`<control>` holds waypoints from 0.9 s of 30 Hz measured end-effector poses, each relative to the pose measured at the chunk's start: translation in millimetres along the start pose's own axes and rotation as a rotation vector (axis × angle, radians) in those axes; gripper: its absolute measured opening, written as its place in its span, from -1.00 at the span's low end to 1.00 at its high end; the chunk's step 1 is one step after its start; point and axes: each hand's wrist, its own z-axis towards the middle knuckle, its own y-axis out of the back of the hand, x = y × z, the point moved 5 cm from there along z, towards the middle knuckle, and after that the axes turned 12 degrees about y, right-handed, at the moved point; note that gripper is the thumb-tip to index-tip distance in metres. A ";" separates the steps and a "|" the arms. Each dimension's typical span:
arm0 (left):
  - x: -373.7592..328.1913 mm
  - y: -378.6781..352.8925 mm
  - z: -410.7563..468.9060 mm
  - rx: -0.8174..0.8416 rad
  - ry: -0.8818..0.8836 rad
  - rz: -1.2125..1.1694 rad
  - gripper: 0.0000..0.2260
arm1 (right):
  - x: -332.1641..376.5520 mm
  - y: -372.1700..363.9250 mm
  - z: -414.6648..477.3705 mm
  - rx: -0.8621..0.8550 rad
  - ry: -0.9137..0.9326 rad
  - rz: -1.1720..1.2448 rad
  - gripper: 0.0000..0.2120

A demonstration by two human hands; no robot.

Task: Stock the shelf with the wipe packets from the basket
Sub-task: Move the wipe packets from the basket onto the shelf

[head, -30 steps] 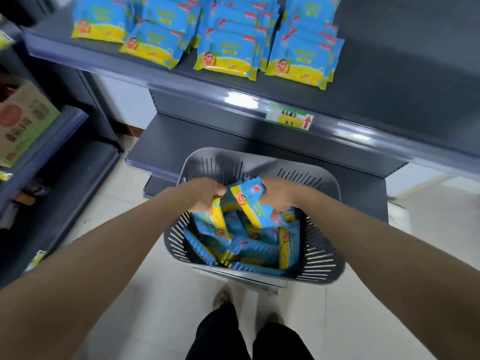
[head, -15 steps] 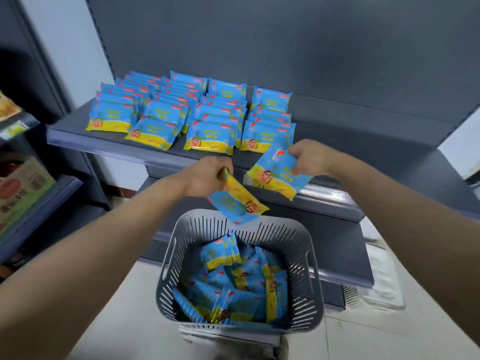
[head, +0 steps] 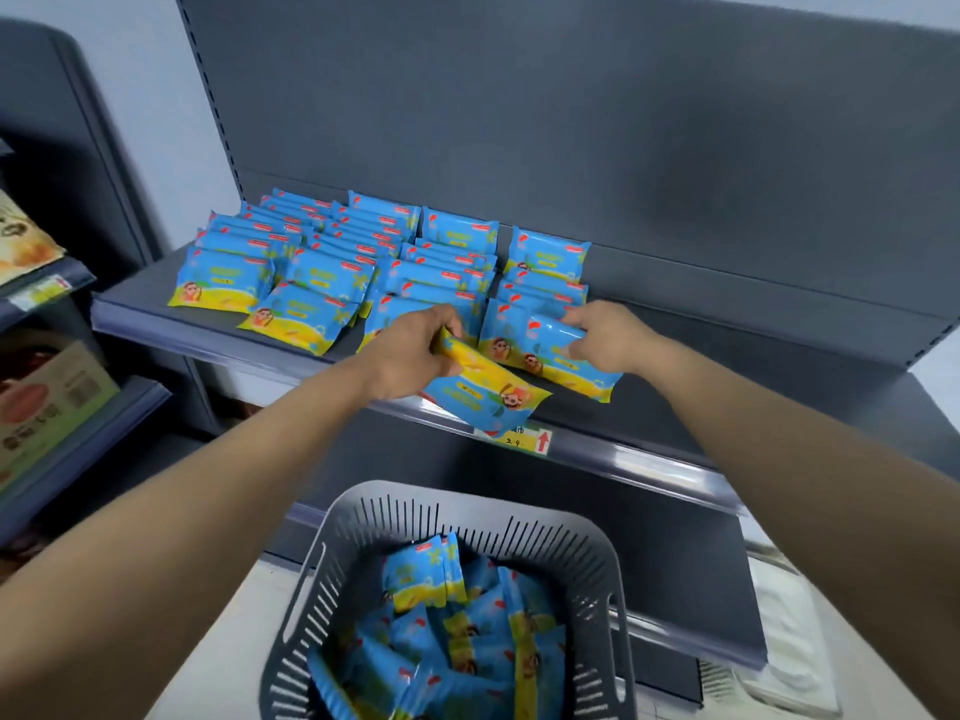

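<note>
In the head view, one packet (head: 488, 397) is pinched at its yellow edge by the left hand (head: 410, 356) and held tilted over the front lip of the shelf (head: 208, 335), its long axis slanting down to the right. A second packet (head: 550, 350) is gripped by the right hand (head: 605, 337) at the front of the rightmost row, the row nearer that hand. More packets are left in the basket (head: 587, 553) below. On the price label (head: 524, 439) a red arrow and what looks like "2.9" can be made out; the packet print cannot be read.
</note>
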 end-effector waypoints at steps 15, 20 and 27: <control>-11.0 -6.4 46.2 0.022 0.056 -0.048 -0.77 | -32.3 -1.0 69.7 -0.123 -0.002 -0.162 -0.83; -15.8 -11.8 71.5 -0.008 0.048 -0.106 -0.79 | -46.5 5.6 68.5 -0.158 0.000 -0.014 -0.78; -14.9 -45.8 101.0 -0.014 0.105 0.034 -0.79 | -54.6 21.0 45.2 -0.318 -0.015 0.249 -0.76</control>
